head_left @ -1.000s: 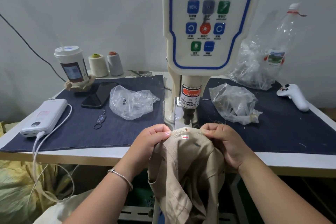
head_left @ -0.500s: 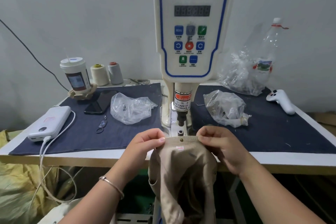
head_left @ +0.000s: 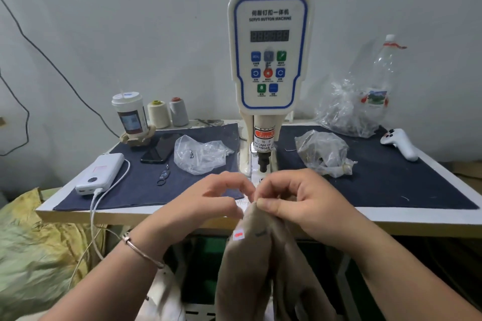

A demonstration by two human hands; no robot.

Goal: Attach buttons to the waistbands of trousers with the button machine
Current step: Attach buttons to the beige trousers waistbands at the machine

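The tan trousers (head_left: 260, 263) hang down over the front edge of the worktop (head_left: 391, 215), right in the middle. Their top end is bunched up just in front of the button machine (head_left: 268, 55). A small white tag with red on it (head_left: 238, 235) is stuck on the cloth.

The right hand (head_left: 300, 200) pinches the top of the trousers, with its thumb pressed on the cloth and its fingers curled around it. The left hand (head_left: 216, 198) is just beside it, on the left. Its fingers are curled, with the tips close to the cloth, but I cannot tell if they hold it. A thin bracelet (head_left: 142, 250) is on the left wrist.

The machine stands at the middle of the worktop, on the back half. A dark blue mat (head_left: 391, 177) covers the worktop. A clear bag (head_left: 200, 154) lies left of the machine, and another crumpled bag (head_left: 323, 154) lies right of it. A white power bank (head_left: 101, 173) sits near the left edge. A cup (head_left: 130, 114) and two thread spools (head_left: 168, 112) stand at the back left corner. A white controller (head_left: 400, 143) lies near the right edge.
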